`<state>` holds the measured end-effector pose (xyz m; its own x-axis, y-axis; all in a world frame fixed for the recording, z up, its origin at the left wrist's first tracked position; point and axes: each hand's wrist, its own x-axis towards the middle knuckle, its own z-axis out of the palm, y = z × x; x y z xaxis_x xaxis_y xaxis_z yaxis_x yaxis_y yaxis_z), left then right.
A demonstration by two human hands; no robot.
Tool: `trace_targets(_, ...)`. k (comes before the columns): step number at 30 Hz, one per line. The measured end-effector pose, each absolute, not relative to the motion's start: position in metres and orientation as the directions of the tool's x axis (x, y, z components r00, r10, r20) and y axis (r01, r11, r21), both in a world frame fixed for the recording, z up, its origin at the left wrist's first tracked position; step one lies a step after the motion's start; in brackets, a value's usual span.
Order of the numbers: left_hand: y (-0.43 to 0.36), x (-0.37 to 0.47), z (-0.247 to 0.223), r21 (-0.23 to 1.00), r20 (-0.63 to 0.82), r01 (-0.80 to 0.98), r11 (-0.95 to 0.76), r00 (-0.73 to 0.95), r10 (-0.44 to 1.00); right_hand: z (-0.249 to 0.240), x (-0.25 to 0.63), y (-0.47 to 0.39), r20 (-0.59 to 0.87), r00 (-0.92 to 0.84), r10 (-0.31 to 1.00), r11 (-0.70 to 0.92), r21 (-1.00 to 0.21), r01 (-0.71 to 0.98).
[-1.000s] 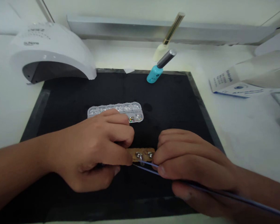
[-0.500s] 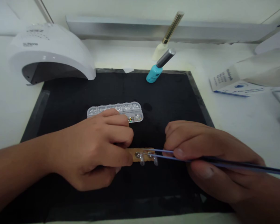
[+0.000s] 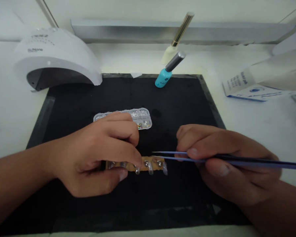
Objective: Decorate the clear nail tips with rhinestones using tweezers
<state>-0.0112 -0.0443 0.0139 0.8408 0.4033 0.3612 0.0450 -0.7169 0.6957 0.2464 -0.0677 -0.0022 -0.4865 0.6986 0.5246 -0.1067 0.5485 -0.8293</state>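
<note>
My left hand [image 3: 98,154] bends over a narrow tan strip [image 3: 155,160] on a black mat. Its index fingertip presses on the strip, while the thumb lies along the near edge, a gap showing between them. Several clear nail tips [image 3: 150,168] sit on the strip with round metallic pieces at their upper ends; the hand covers part of the row. In my right hand [image 3: 219,158] is a pair of blue tweezers [image 3: 249,162], pinched between thumb and fingers. Their points are apart, just above the strip's right part, and I see nothing between them.
Behind my left hand lies a clear compartment case [image 3: 145,118] of small rhinestones, partly covered. A turquoise polish bottle [image 3: 163,78] stands on the black mat [image 3: 113,210], a cream bottle [image 3: 169,54] behind it. A white nail lamp [image 3: 64,49] is back left, an alcohol-pad box [image 3: 249,85] right.
My left index finger and thumb have spread, uncovering more of the strip between them. The tweezers have risen slightly away from the strip, toward its far side.
</note>
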Motion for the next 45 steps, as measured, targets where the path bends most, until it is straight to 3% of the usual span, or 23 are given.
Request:
trace_targets(8,-0.040,-0.015,0.011,0.700,0.383,0.107,-0.706,0.778,0.498,-0.006,0.247,-0.065,0.537,-0.478,0.695,0.543,-0.828,-0.140)
trace_targets(16,-0.046,-0.008,0.018,0.701,0.286,0.071,-0.710,0.884,0.371,-0.003,0.247,-0.068,0.505,-0.484,0.715,0.529,-0.843,-0.099)
trace_targets(21,-0.045,-0.008,0.020,0.712,0.251,0.083,-0.697,0.897,0.363,-0.003,0.247,-0.068,0.501,-0.476,0.723,0.537,-0.841,-0.069)
trace_targets(28,-0.043,-0.015,0.016,0.883,0.229,0.071,-0.465,0.799,0.556,-0.003,0.246,-0.069,0.502,-0.454,0.736,0.531,-0.845,-0.072)
trace_targets(34,-0.037,-0.016,0.021,0.920,0.149,0.141,-0.365,0.736,0.661,-0.002,0.251,-0.065,0.503,-0.512,0.697,0.568,-0.822,-0.033)
trace_targets(37,-0.036,-0.016,0.018,0.886,0.150,0.197,-0.419,0.733,0.663,-0.001,0.253,-0.063,0.510,-0.544,0.666,0.594,-0.804,-0.028)
trace_targets(42,-0.032,-0.018,0.009,0.675,0.179,0.418,-0.609,0.708,0.683,-0.001,0.252,-0.061,0.541,-0.551,0.636,0.629,-0.776,-0.037)
trace_targets(45,-0.027,-0.020,0.006,0.586,0.193,0.462,-0.666,0.718,0.668,-0.004,0.253,-0.060,0.555,-0.544,0.629,0.646,-0.763,-0.032)
